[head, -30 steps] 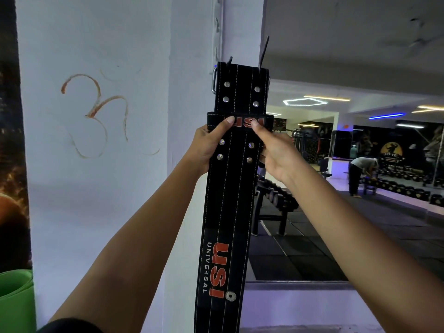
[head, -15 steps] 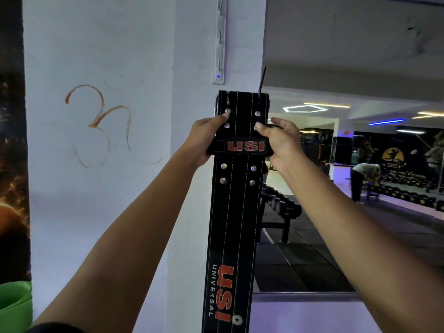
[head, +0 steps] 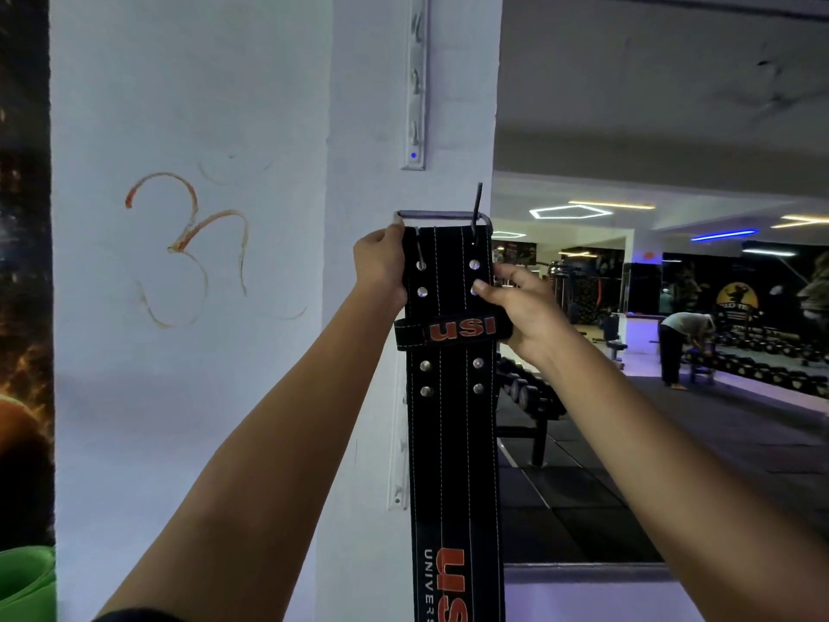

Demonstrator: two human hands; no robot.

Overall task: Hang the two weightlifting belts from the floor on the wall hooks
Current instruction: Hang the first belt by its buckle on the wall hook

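Left hand (head: 381,267) at 9 o'clock and right hand (head: 520,307) at 3 o'clock both grip the upright black stitched leather weightlifting belt (head: 448,419), labelled "USI".

The black leather weightlifting belt with white stitching and silver rivets (head: 451,419) is hanging upright against the white pillar, its grey metal buckle frame (head: 442,215) lying level at the top and one prong sticking straight up on the right. A black keeper loop lettered "USI" in red (head: 448,330) is wrapping across it. The white vertical hook rail (head: 416,83) is sitting just above on the pillar, apart from the buckle.
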